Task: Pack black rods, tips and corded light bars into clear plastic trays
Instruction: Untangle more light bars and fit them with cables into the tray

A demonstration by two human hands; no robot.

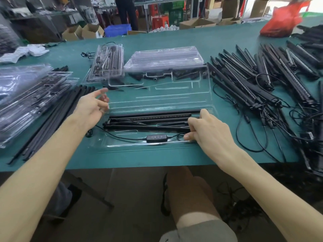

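The corded light bars (150, 117) lay lengthwise in the near half of the open clear tray (157, 100), black bars side by side and not quite parallel. Their thin cord (122, 137) and inline controller (156, 138) trailed along the tray's front channel. The bars looked stiff, slim and light, likely to pivot if lifted from one end only. The cord was the floppy part, liable to snag on the rim, and it looped outside the tray at the left. The tray itself seemed thin and springy, easy to shift or buckle under a push.

The right hand (208, 131) had its fingers curled over the bars' right ends, thumb down near the cord, gripping them. The left hand (92, 107) hovered at the tray's left edge, fingers spread and holding nothing, slightly blurred. A sound hold would probably be one hand at each end, pressing the bars flat into their slots.

Black rods (57, 116) lay to the left beside stacked packed trays (26, 98). Empty trays (164, 58) sat behind, and a pile of spare bars (262, 81) lay to the right on the green table (139, 159).
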